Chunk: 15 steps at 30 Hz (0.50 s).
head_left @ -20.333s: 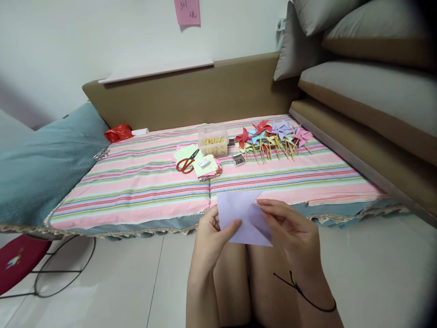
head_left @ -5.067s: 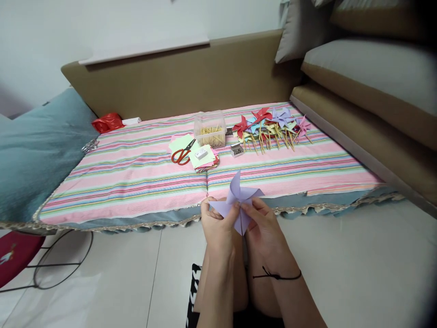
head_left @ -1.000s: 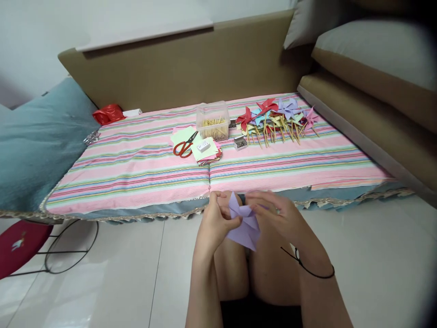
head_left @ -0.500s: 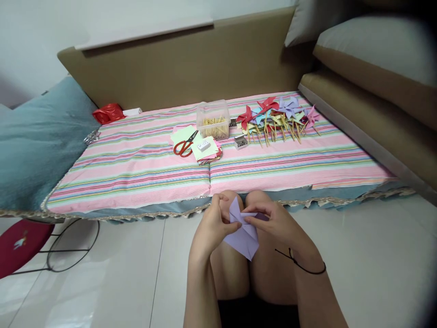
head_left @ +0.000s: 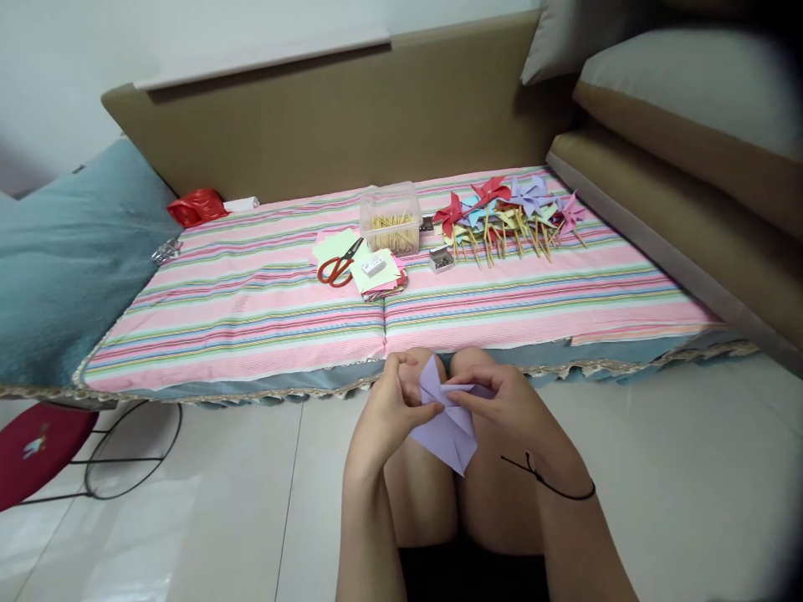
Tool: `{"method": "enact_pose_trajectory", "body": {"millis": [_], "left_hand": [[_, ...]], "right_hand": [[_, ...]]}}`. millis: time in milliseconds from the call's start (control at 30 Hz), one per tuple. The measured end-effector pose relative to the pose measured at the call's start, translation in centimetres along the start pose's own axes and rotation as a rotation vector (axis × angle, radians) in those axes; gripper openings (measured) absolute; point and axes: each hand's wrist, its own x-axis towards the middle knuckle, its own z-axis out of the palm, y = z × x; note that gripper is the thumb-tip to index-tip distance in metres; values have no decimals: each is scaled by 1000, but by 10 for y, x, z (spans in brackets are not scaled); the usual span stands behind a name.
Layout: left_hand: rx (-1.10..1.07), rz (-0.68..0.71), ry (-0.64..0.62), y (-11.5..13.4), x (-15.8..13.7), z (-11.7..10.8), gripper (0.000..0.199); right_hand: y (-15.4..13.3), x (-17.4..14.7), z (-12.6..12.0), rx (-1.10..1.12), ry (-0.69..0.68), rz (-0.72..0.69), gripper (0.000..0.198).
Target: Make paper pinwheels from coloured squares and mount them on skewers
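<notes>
A purple paper pinwheel (head_left: 448, 435), partly folded, is held over my knees. My left hand (head_left: 396, 410) pinches it from the left, thumb pressed near its centre. From the right, my right hand (head_left: 502, 397) grips a folded flap between thumb and fingers. The fingers behind the paper are hidden. Beyond my knees lie a stack of coloured paper (head_left: 382, 288), red-handled scissors (head_left: 340, 263), and a small open box of pins or tacks (head_left: 441, 259).
A clear plastic tub (head_left: 392, 221) holds many thin sticks. Finished pinwheels (head_left: 502, 213) on sticks are heaped at its right on the striped cloth (head_left: 251, 293). A red plastic bag (head_left: 197, 206) lies far left; a red stool (head_left: 47, 447) stands on the floor.
Both hands keep their hold on the purple paper. The right fingers shift very slightly along the flap; the view has moved a little.
</notes>
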Motion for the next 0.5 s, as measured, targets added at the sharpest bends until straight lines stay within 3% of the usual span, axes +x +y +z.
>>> {"method": "enact_pose_trajectory", "body": {"millis": [500], "left_hand": [[49, 39, -11, -2, 0, 0, 50]], "right_hand": [[-3, -2, -1, -8, -2, 19, 14]]}}
